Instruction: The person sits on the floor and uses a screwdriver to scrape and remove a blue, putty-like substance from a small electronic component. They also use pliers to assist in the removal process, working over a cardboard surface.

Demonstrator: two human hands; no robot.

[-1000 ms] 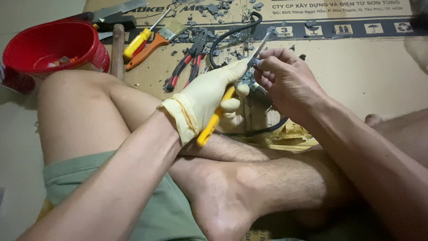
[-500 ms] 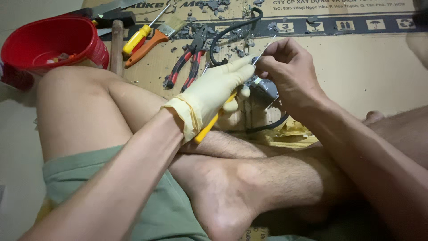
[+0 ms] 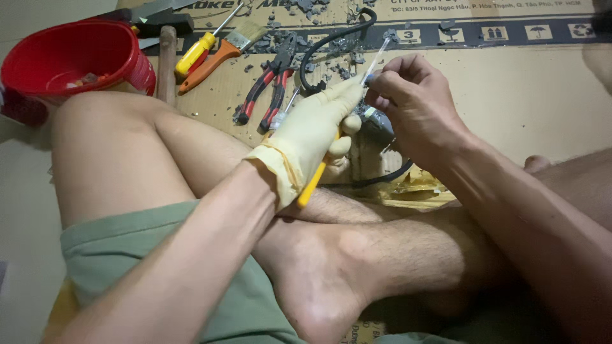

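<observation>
Right now, from my head camera, my gloved left hand [image 3: 310, 137] is wrapped tight around a yellow-handled screwdriver [image 3: 317, 181], its long axis running from seven o'clock up to one o'clock, the thin shaft ending at its tip [image 3: 387, 39]. My bare right hand [image 3: 415, 105], just beside at three o'clock, pinches a small grey fitting [image 3: 380, 122] on the black cable [image 3: 331, 39]; it looks dusty and partly hidden.

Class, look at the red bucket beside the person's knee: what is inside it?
The red bucket holds a few small pale and orange bits at its bottom. The near rim hides the rest of the floor inside.
</observation>
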